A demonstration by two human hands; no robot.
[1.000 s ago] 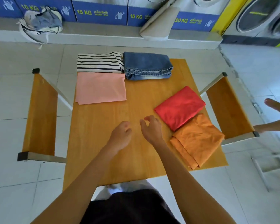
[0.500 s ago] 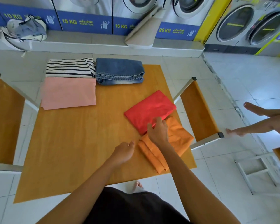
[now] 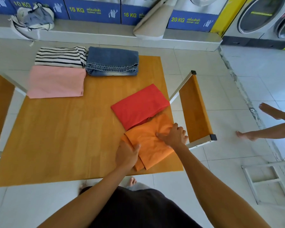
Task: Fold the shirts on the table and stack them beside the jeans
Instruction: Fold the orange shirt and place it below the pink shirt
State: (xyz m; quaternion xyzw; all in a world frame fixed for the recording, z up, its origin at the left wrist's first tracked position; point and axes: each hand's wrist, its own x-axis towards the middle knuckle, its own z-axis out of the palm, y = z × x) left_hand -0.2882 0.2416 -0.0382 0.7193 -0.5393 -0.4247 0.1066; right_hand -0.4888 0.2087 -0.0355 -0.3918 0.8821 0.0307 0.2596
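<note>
A laundromat: front-loading washers [image 3: 260, 15] with 15 KG and 20 KG capacity labels [image 3: 192, 20].

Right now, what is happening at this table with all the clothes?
A person is sorting folded laundry on a wooden table in a laundromat. Both hands are on the orange shirt near the table's right edge: the left hand at its near corner, the right hand pressing its far side. The red shirt lies just beyond, overlapping it. The jeans sit at the far edge, with a striped shirt and a pink shirt already beside them.
</note>
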